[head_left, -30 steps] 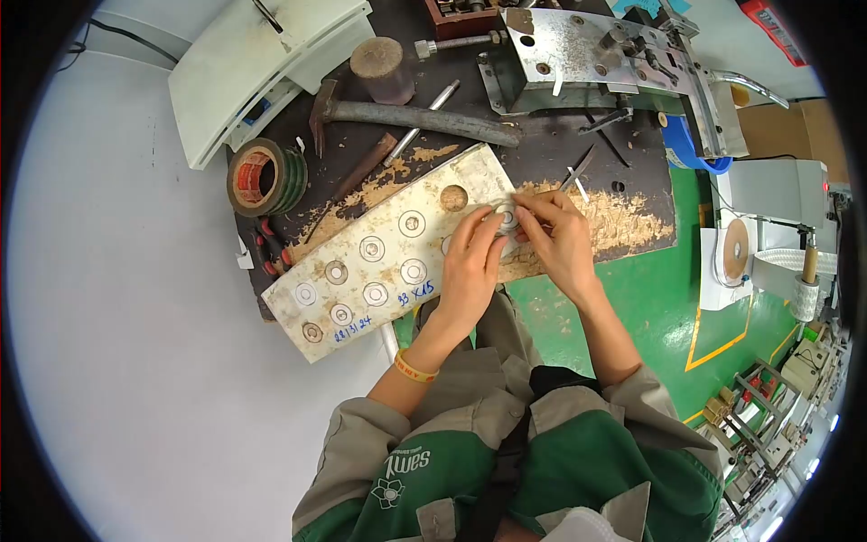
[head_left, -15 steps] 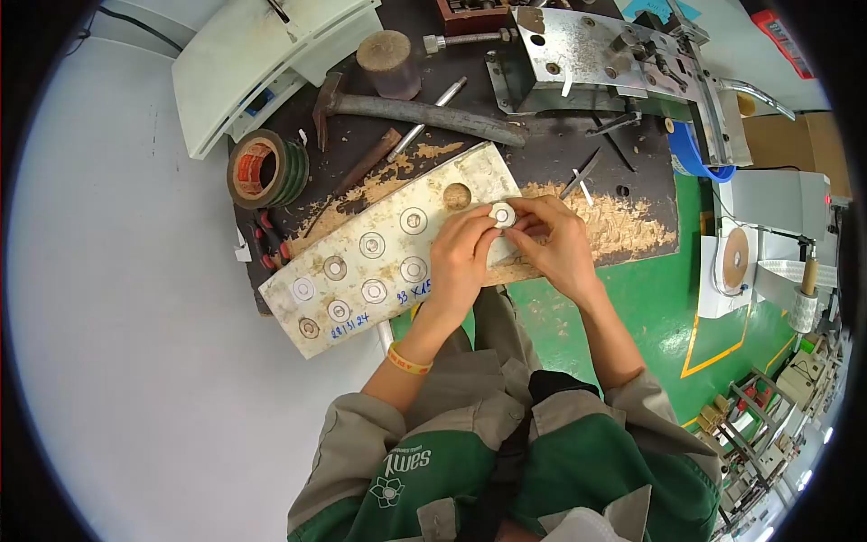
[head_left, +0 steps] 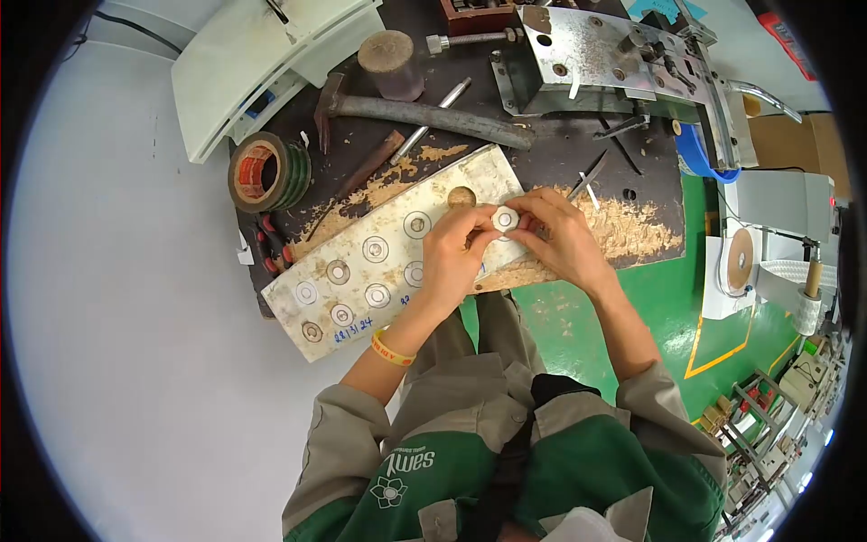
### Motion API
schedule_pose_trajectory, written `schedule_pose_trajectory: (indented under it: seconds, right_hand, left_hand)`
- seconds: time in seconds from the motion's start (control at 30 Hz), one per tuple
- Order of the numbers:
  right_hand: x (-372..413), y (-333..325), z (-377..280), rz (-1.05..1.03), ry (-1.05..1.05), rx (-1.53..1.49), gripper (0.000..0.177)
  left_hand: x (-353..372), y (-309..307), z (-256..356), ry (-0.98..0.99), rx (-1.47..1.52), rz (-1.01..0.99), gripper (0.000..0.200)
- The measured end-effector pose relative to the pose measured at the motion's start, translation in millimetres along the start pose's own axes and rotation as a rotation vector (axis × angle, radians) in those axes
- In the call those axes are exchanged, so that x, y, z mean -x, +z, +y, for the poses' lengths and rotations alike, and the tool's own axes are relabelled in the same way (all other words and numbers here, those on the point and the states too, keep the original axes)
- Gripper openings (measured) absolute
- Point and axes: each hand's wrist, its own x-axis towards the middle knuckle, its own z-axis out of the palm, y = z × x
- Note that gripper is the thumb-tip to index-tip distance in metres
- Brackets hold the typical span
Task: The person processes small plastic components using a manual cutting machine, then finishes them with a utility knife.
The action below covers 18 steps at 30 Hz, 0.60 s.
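Note:
A small white ring with a hole in its middle is pinched by its edges between my two hands. The fingertips of my left hand close on its left side. From the right, the thumb and fingers of my right hand press against it. Just below the hands lies a long, pale, stained board, tilted across the bench. It bears rows of circular marks or recesses, blue handwriting and one larger round hole near its top. My left forearm and hand hide part of the board.
Beyond the board lie a hammer, a metal rod, a roll of tape and red-handled pliers. A metal fixture stands at the back right. The worn bench edge is chipped.
The bench has shifted slightly right and down in the view. My left hand sits a little further left and its wrist lower. The ring stays between both hands.

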Motion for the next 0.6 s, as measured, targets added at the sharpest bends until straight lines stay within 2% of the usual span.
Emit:
schedule_pose_trajectory:
  seconds: [0.4,0.6]
  right_hand:
    - [-1.5,-0.6,6.8,-0.029,-0.031,-0.031,0.036]
    - [-3.3,-1.3,6.8,-0.040,-0.048,-0.034,0.035]
  left_hand:
    - [-5.3,-4.6,-1.3,0.020,-0.019,-0.064,0.013]
    - [-7.8,-6.8,0.7,-0.048,-0.009,-0.098,0.011]
